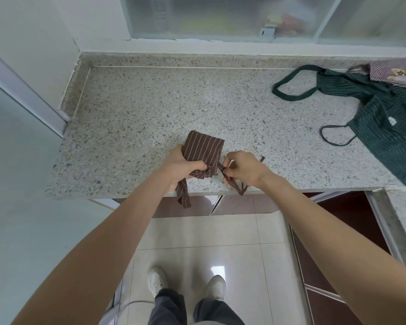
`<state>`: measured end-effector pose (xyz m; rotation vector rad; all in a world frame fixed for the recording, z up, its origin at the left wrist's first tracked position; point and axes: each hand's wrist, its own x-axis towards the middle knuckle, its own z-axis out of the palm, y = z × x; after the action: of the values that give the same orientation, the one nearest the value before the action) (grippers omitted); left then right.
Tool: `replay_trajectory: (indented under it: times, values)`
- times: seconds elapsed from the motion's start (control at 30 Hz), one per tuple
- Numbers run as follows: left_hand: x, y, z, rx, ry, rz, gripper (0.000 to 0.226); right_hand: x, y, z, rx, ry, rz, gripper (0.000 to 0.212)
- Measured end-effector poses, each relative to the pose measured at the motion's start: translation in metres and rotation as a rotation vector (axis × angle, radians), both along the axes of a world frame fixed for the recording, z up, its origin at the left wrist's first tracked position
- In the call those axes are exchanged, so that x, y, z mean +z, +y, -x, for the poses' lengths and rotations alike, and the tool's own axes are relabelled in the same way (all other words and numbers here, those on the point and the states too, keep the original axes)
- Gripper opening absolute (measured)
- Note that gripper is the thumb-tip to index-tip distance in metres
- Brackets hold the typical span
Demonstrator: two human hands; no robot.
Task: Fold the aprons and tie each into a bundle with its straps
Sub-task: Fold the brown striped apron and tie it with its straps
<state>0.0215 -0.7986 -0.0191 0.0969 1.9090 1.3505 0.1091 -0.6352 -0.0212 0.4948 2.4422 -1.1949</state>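
Note:
A brown striped apron [203, 148], folded into a small thick packet, lies near the front edge of the speckled counter [174, 102]. My left hand [182, 166] grips the packet's near end, thumb on top. One wide striped strap [182, 193] hangs below that hand over the counter edge. My right hand [242, 168] pinches a thin brown strap [234, 185] just right of the packet; the strap's ends trail over the edge. A dark green striped apron [384, 118] lies unfolded at the right, its neck loop [293, 86] spread out.
A pinkish patterned cloth [399, 72] lies on the green apron at the far right corner. A frosted window [220, 17] runs behind the counter, a wall closes the left side. Below are cabinet doors [333, 254] and a tiled floor with my shoes.

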Motion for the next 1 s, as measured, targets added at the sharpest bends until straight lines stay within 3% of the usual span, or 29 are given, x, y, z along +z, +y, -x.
replay_trajectory:
  times: [0.1, 0.27, 0.37, 0.5, 0.63, 0.77, 0.83, 0.9, 1.0]
  values:
    - [0.001, 0.000, 0.002, 0.022, -0.023, -0.017, 0.045, -0.002, -0.001, 0.001, 0.025, 0.004, -0.078, 0.014]
    - [0.005, 0.003, 0.006, 0.026, 0.102, 0.057, 0.049, 0.001, -0.006, 0.001, 0.101, 0.132, -0.471, 0.016]
    - [0.005, 0.002, 0.009, -0.035, 0.274, 0.196, 0.051, 0.013, -0.006, 0.003, 0.251, 0.111, -0.458, 0.014]
    - [0.006, 0.007, 0.008, -0.299, 0.546, 0.398, 0.054, 0.036, -0.008, 0.014, 0.438, 0.128, -0.429, 0.015]
    - [0.013, 0.014, 0.007, -0.559, 0.688, 0.458, 0.045, 0.058, -0.003, 0.030, 0.396, 0.242, -0.300, 0.006]
    - [0.024, 0.013, 0.002, -0.787, 0.713, 0.307, 0.024, 0.067, 0.009, 0.044, 0.240, 0.318, -0.057, 0.009]
    - [0.030, 0.009, -0.002, -0.731, 0.668, 0.212, 0.031, 0.063, 0.016, 0.044, 0.092, 0.343, 0.146, 0.008]
    - [0.037, 0.005, -0.003, -0.583, 0.566, 0.121, 0.051, 0.055, 0.020, 0.041, -0.087, 0.369, 0.307, 0.007]
    - [0.043, 0.000, -0.004, -0.479, 0.433, -0.053, 0.076, 0.039, 0.015, 0.033, -0.369, 0.278, 0.607, 0.009]
